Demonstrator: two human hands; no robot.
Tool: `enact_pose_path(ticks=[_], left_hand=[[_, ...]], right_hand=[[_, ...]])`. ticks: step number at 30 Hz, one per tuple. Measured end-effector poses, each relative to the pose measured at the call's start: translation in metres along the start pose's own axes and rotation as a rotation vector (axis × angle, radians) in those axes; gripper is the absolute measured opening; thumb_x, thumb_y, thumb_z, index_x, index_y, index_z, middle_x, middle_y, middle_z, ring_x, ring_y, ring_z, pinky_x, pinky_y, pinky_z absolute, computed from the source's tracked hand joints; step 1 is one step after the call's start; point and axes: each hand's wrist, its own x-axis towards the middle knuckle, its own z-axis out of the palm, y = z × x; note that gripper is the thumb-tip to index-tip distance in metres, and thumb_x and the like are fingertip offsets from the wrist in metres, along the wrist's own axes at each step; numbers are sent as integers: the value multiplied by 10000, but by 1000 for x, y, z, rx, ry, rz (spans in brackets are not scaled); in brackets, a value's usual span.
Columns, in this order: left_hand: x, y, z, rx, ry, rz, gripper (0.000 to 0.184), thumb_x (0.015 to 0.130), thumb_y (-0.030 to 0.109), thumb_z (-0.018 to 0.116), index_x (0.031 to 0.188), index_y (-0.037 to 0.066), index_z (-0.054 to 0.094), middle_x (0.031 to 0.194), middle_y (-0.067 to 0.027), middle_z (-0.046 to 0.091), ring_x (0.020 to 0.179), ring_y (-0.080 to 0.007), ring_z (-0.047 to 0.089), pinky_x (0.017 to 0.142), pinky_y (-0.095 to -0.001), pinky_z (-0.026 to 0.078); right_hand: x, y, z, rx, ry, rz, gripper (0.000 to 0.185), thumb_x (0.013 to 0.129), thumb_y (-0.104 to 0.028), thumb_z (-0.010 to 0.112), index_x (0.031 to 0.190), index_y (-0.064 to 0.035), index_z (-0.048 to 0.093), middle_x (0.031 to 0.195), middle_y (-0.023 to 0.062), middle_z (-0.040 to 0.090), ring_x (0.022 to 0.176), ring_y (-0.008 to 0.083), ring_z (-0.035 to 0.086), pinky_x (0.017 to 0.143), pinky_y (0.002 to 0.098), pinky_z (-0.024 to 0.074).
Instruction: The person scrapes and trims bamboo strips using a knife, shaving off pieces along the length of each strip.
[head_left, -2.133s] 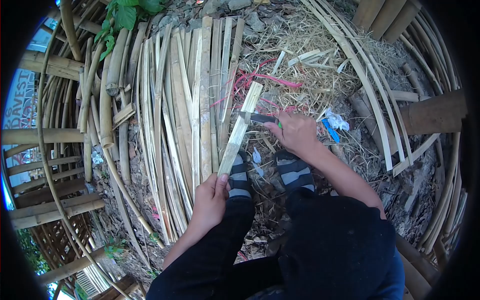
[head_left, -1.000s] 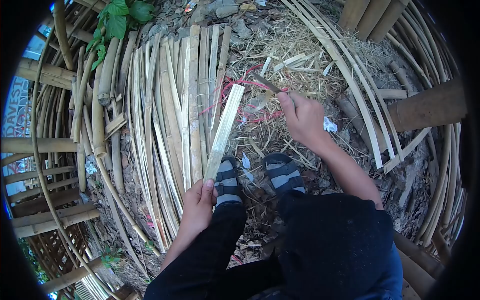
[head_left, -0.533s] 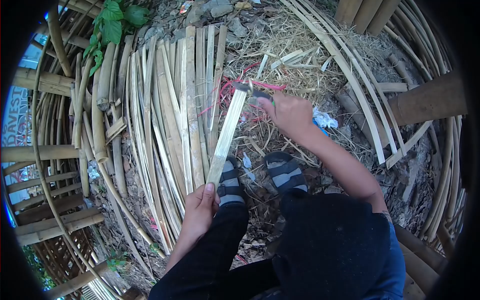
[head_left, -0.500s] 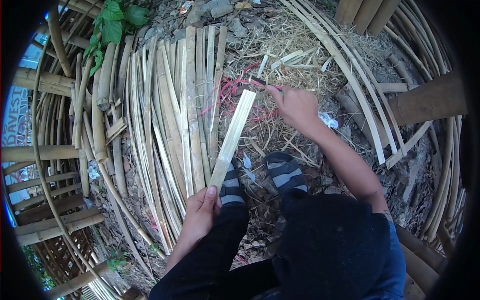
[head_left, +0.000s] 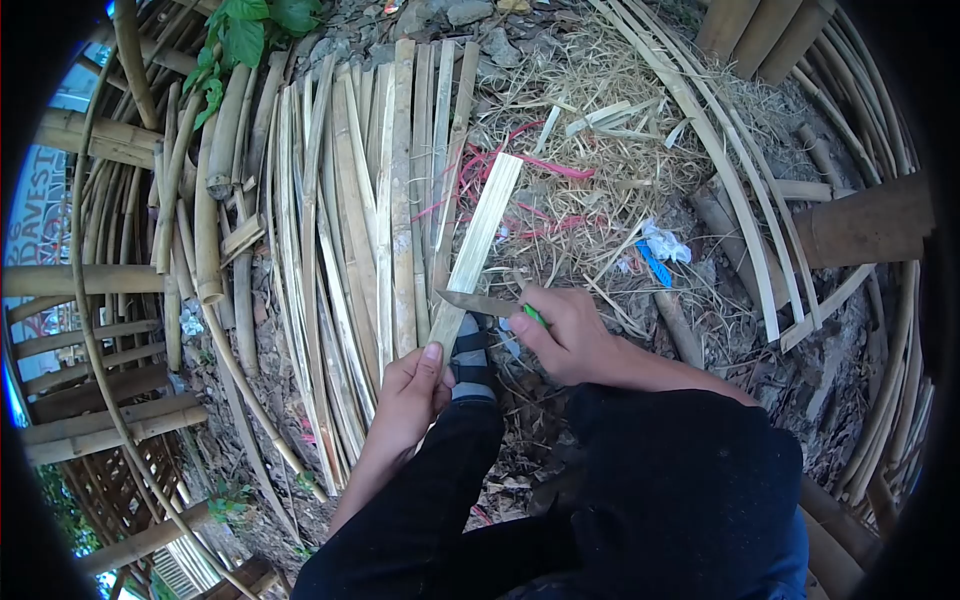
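My left hand (head_left: pixel 408 392) is closed round the lower end of a pale bamboo strip (head_left: pixel 487 220), which slants up and away from me. In my right hand (head_left: pixel 565 335) is a knife (head_left: pixel 482 303) with a green part at its handle. Its blade lies across the lower part of the strip, a little above my left thumb. Beneath the strip shows one sandalled foot (head_left: pixel 472 360).
Long split bamboo strips (head_left: pixel 403 200) lie side by side on the left. Shavings (head_left: pixel 640 110), pink twine (head_left: pixel 560 168) and a blue scrap (head_left: pixel 654 264) are on the ground. Curved strips (head_left: pixel 735 180) and a thick bamboo pole (head_left: pixel 865 225) stand to the right.
The knife has moved from beyond the strip's far end down to its lower part, near my left hand. My right hand has come closer to my body.
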Motion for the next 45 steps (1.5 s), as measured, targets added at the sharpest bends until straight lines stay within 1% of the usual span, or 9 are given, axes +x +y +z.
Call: enact_pose_path(ticks=[3,6,16,18,19,22,26,38,45], left_hand=[[8,-7,-5,-26,-130,59,515,1076,462,424,840,40,601,578,4,449,497,-75,370,466,-243,269],[15,-6,-1,67,-244,99,517,1074,487,406,885,51,611,607,-14,487,528,-84,420,489,-232,314],[27,-7,6,35,-365,4,485,1075,491,395,949,72,605,659,-18,523,537,-75,427,494,-211,320],[27,-6,6,28,-361,19,476,1077,484,397,953,71,599,655,-16,517,532,-75,420,491,-211,316],[27,-6,7,22,-359,33,467,1078,477,399,957,70,593,652,-15,512,528,-76,414,488,-210,312],[26,-2,11,-36,-349,43,443,1079,453,414,950,64,581,651,-14,510,522,-72,410,480,-209,305],[28,-7,8,-54,-354,70,351,1103,337,405,976,56,572,652,12,499,512,-58,409,468,-210,327],[33,-11,6,-16,-338,99,322,1085,353,447,975,81,581,634,44,459,519,-39,380,466,-197,287],[25,-2,10,-32,-272,-66,216,1079,241,460,969,88,566,645,35,465,504,-44,385,444,-214,291]], right_hand=[[-6,2,15,422,20,224,361,983,-342,650,801,-35,593,615,84,553,492,192,517,485,336,408],[-4,6,15,1052,187,638,247,990,-275,680,961,-30,663,682,-83,528,551,9,427,489,203,333],[-29,22,7,1142,387,343,391,1033,-388,568,914,-20,621,648,-59,465,553,39,400,502,246,312],[-32,22,4,613,245,255,374,1015,-360,584,866,-17,585,622,11,471,546,121,471,528,302,374],[-31,22,6,611,246,256,374,1015,-360,584,866,-17,585,622,11,471,546,121,471,528,302,374],[-22,20,5,172,55,-110,290,933,-277,677,876,-6,588,639,127,532,570,324,570,544,393,439],[-20,14,9,120,-65,-93,302,918,-305,702,877,-21,605,649,115,566,573,314,603,529,401,464],[-20,19,6,57,-29,-109,292,906,-325,712,854,-59,604,630,97,594,550,288,623,512,385,480],[-12,15,10,-445,33,-363,480,903,-483,667,717,-68,512,591,78,527,494,270,573,481,387,478]])
